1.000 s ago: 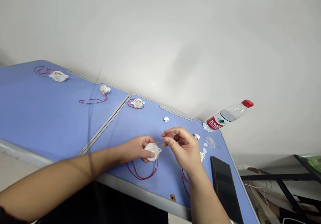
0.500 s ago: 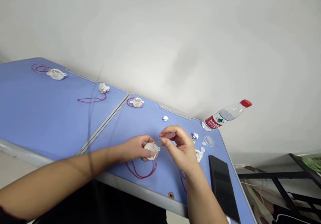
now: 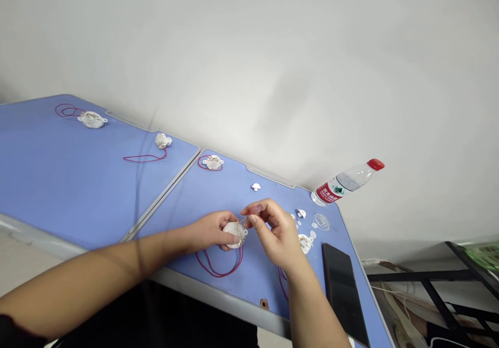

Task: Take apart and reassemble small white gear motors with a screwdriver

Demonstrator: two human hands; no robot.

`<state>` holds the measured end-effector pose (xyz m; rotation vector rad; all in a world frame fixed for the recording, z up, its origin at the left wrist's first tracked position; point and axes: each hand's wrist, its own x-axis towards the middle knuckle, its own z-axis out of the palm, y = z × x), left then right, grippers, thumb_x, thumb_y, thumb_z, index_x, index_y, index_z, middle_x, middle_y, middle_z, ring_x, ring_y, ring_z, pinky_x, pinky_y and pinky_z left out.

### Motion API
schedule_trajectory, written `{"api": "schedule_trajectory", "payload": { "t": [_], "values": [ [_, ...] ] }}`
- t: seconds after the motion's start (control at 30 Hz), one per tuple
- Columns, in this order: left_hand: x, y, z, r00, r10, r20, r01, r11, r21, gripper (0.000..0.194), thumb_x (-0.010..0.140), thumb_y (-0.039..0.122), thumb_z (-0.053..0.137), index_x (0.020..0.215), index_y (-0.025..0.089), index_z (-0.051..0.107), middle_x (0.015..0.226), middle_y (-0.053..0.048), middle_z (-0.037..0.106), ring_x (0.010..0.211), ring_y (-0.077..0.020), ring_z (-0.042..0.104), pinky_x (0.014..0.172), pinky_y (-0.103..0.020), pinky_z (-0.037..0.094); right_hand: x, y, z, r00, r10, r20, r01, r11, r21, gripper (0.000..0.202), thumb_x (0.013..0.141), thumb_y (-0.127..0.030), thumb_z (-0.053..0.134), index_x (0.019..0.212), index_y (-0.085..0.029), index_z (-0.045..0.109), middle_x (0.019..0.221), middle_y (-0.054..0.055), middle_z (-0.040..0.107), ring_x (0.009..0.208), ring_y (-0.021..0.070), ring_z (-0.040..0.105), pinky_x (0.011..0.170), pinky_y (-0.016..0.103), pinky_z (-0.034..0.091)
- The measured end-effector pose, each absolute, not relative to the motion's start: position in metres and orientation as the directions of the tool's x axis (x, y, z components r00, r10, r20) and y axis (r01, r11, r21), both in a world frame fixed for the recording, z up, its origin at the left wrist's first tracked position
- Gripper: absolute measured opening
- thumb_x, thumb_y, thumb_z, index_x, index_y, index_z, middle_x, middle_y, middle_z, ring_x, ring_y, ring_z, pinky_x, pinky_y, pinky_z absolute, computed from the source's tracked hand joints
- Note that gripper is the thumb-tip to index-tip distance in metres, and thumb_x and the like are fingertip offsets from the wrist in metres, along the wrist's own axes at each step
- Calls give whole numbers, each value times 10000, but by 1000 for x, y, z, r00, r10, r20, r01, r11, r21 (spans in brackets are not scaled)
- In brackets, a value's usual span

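Observation:
My left hand point(image 3: 215, 231) grips a round white plastic part point(image 3: 235, 234) with a small side tab. A loop of red wire point(image 3: 223, 274) hangs from this part over the blue table. Between thumb and fingers of my right hand point(image 3: 275, 232) is a small screwdriver with a clear reddish handle point(image 3: 255, 210). Its thin shaft slants down to the upper rim of the white part; whether the tip touches a screw is too small to tell. Partly behind my right hand lies another white part point(image 3: 306, 243), with red wire near my wrist.
Similar wired parts lie at the left point(image 3: 92, 119) and along the back edge point(image 3: 213, 162). Small white caps point(image 3: 255, 187), a clear round cover point(image 3: 321, 221), a water bottle point(image 3: 331, 185) and a phone point(image 3: 345, 293) are also on the table. A wall rises behind it.
The screwdriver handle has turned a little in my right hand and points more upward. My left hand keeps the white part in nearly the same place. The view has shifted slightly.

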<state>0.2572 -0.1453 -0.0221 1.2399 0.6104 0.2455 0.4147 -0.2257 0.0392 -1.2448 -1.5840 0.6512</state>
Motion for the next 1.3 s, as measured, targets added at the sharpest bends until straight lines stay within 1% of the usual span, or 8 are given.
{"api": "schedule_trajectory", "payload": {
  "t": [0.2,0.4,0.5,0.7,0.9,1.03,1.13,1.3],
  "values": [
    [259,-148,-28,790,554,-263,104,302,948,415,637,321,780,905,155,511,756,7,635,691,-137,596,623,-265,473,403,-222,30,217,880,423,420,307,-854,80,893,-227,541,824,-215,503,747,12,641,602,142,629,593,285,520],
    [261,-152,-33,739,637,-219,65,256,964,377,617,284,754,869,177,495,721,19,621,673,-153,599,632,-297,489,393,-224,23,358,803,476,467,287,-836,90,877,-237,563,821,-209,499,763,21,652,589,141,629,565,281,520],
    [262,-154,-31,702,685,-197,70,209,975,338,618,254,720,846,190,479,710,32,603,666,-150,589,616,-285,477,391,-225,21,390,783,484,456,293,-841,77,879,-238,567,835,-203,515,775,29,671,595,144,643,568,283,530],
    [261,-157,-27,612,788,-67,126,-14,992,260,650,258,680,823,205,494,712,36,624,673,-151,596,609,-254,446,386,-227,21,435,745,505,441,312,-841,73,887,-234,573,839,-193,535,825,41,691,613,138,656,591,287,541],
    [259,-158,-25,552,834,4,129,-90,988,226,683,279,676,843,212,532,738,21,644,685,-166,607,617,-261,452,385,-229,19,437,730,526,443,335,-832,43,894,-212,571,863,-192,549,857,50,695,692,158,679,626,311,567],
    [259,-157,-17,606,794,34,55,-84,995,222,708,293,667,870,197,548,750,20,597,692,-150,567,632,-261,449,388,-231,19,352,629,693,461,528,-713,68,885,-142,571,900,-208,561,849,40,663,772,180,675,680,361,576],
    [260,-154,-16,616,788,21,20,-42,999,230,695,265,682,875,181,566,778,12,586,726,-147,553,663,-266,455,392,-234,23,363,539,760,453,611,-650,113,882,-108,566,922,-213,573,851,38,641,788,190,664,682,387,575],
    [260,-147,-17,651,754,-88,-193,277,941,454,685,291,732,1071,181,519,865,-23,633,755,-164,591,686,-308,498,397,-234,30,407,516,754,449,606,-657,106,893,-135,560,963,-207,593,882,43,634,772,183,662,639,357,576]
  ]
}}
